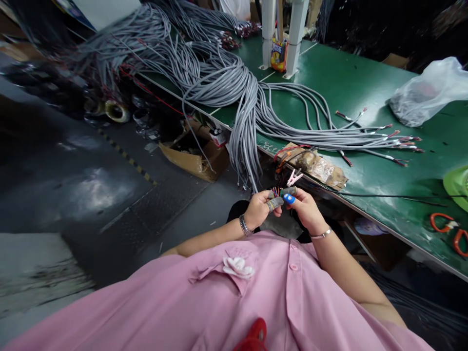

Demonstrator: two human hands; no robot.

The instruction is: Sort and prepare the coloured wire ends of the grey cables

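Close together in front of my body, both hands are closed on a small bundle of thin coloured wires [276, 190]. My left hand [260, 208] pinches the bundle from the left, with grey covers on some fingertips. My right hand [306, 208] grips from the right, a blue cover on its thumb and grey on a finger. Fingers hide most of what lies between the hands. Just beyond them, a pink clip [294, 178] is at the table edge, beside a taped piece of cardboard [316, 166].
Thick bundles of grey cables [219, 83] drape over the green table [351, 92] and hang off its edge. A plastic bag [427, 92], orange-handled scissors [444, 223] and a bright green object [457, 187] are on the right. An open cardboard box [199, 158] stands below.
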